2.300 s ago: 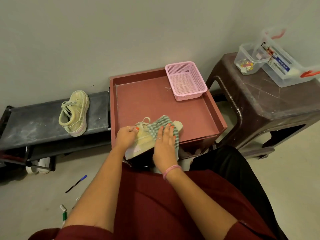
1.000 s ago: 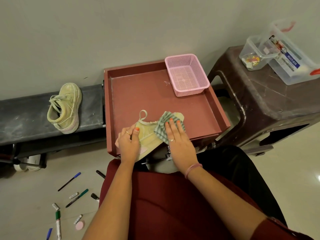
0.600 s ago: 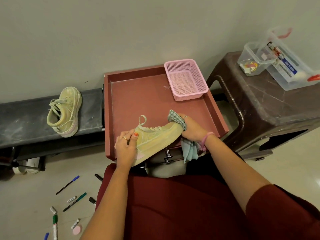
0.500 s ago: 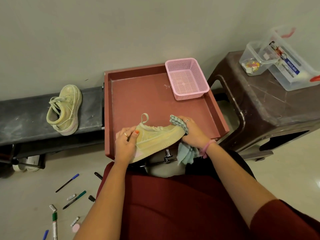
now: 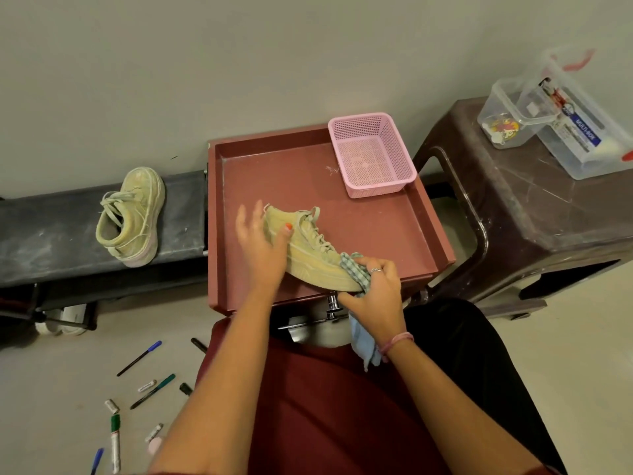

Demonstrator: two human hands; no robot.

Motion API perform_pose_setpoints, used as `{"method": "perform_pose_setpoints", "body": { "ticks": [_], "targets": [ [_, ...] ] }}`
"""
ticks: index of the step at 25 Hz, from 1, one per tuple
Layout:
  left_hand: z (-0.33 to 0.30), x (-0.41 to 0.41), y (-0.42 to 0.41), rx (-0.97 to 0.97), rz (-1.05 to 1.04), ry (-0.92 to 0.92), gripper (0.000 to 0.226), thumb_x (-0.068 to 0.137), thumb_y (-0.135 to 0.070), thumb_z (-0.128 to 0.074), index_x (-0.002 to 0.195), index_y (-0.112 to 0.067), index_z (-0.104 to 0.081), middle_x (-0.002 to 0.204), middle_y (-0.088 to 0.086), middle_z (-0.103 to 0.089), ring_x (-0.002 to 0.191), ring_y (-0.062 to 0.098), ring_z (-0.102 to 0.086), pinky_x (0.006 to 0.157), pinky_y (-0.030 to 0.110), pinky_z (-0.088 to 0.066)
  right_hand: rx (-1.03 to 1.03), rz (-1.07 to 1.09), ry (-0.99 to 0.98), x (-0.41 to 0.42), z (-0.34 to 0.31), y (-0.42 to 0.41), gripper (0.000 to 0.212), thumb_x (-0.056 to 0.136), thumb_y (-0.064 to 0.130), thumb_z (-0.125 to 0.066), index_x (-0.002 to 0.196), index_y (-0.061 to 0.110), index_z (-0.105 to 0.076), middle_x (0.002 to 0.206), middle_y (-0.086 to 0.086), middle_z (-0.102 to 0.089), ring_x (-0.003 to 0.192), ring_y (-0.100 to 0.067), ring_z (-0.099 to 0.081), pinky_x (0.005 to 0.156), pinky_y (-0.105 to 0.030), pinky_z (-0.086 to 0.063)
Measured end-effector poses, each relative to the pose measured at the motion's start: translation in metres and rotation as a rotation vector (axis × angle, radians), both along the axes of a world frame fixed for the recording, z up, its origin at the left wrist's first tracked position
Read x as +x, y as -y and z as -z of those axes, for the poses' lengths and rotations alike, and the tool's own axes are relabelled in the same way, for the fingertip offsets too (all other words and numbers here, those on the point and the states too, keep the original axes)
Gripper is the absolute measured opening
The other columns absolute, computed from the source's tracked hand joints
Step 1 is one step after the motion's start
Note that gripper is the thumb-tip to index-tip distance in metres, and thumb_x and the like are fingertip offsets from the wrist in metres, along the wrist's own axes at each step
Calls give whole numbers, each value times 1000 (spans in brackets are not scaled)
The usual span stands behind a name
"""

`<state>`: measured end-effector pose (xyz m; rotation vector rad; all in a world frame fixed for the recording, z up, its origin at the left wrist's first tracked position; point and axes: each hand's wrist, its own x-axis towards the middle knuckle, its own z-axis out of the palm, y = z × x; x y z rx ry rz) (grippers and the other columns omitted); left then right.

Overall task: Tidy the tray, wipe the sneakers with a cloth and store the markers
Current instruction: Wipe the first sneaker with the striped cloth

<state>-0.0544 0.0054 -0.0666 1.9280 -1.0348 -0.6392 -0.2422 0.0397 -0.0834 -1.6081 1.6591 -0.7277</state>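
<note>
Now, sneaker in tray (image 5: 310, 255): lies across the near part of the red tray (image 5: 383, 228), toe toward the right hand.
Left hand (image 5: 262, 246): fingers straight and spread, palm against the sneaker's heel end, thumb on its upper (a bit motion-blurred).
Right hand (image 5: 375, 296): grip closed round a checked cloth (image 5: 356, 272), bunched against the sneaker's toe; the cloth's tail hangs below the wrist.
Second sneaker (image 5: 132, 217): on its side on the dark counter (image 5: 51, 231), left of the tray.
Pink basket (image 5: 371, 154): in the tray's far right corner.
Markers (image 5: 152, 390): scattered on the floor at lower left, with pens and loose caps.
Clear boxes (image 5: 561, 125): on the brown stool (image 5: 534, 214) at right.
</note>
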Motion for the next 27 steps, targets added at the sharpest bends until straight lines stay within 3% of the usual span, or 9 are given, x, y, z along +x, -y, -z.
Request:
{"method": "perform_pose_setpoints", "body": {
  "ticks": [2,4,6,9,14,17,20,23,27],
  "targets": [
    [-2,-34,-34,-15,-304,-386,89,83,-34,-72,151,-18,-17,156,5,-13,140,18,-24,113,34,-27,-53,-8,-20,4,-5,-5,58,61,18,-74,116,23,-59,109,3,-41,107,-22,-47,93,-30,-45],
    [-1,-66,-65,2,-415,-886,96,78,-38,-77,150,-22,-15,150,6,-31,130,16,-41,104,32,-37,-89,-28,-59,9,-10,-11,56,62,21,-75,116,24,-59,109,2,-41,107,-20,-44,89,-24,-41],
    [4,-81,-86,40,-346,-1302,93,72,-53,-75,144,-13,-33,132,11,-57,116,23,-58,99,41,-47,-96,-31,-72,16,-17,-19,53,64,26,-76,114,25,-58,106,3,-41,104,-18,-42,84,-23,-40],
    [4,-75,-93,49,-251,-1633,92,69,-75,-56,129,-5,-56,123,17,-64,112,29,-62,103,44,-43,-144,-56,-170,29,-25,-34,52,67,35,-76,113,21,-56,104,1,-43,100,-19,-44,77,-30,-47],
    [-2,-61,-93,-47,-325,-1625,85,78,-75,-45,129,-8,-57,118,14,-67,106,27,-64,93,40,-48,-132,-321,-182,38,-36,-45,58,73,39,-74,124,24,-50,113,3,-42,107,-14,-39,88,-23,-40],
    [-5,-48,-96,-83,-366,-1628,79,81,-72,-42,126,-10,-59,111,14,-70,102,28,-65,82,39,-52,47,-483,131,26,-48,-39,55,77,22,-75,126,31,-53,114,11,-45,109,-3,-46,95,-12,-33],
    [-7,-38,-99,-90,-360,-1712,75,79,-69,-47,126,-12,-59,114,16,-68,102,32,-63,82,46,-54,259,-317,523,9,-59,-26,36,88,2,-60,109,32,-60,105,13,-64,96,0,-62,88,-16,-48],
    [-4,-42,-103,-55,-316,-1765,74,77,-67,-46,125,-11,-60,114,17,-66,97,34,-64,96,57,-45,133,-125,333,4,-62,-7,33,92,2,-47,108,25,-64,97,7,-68,86,-12,-63,79,-30,-52],
    [-6,-47,-102,33,-294,-1726,67,82,-60,-41,124,-11,-60,120,19,-65,109,36,-61,97,56,-45,14,-310,51,26,-61,-18,38,93,12,-43,127,21,-56,115,7,-62,104,-11,-58,89,-19,-42]
  ]
}}
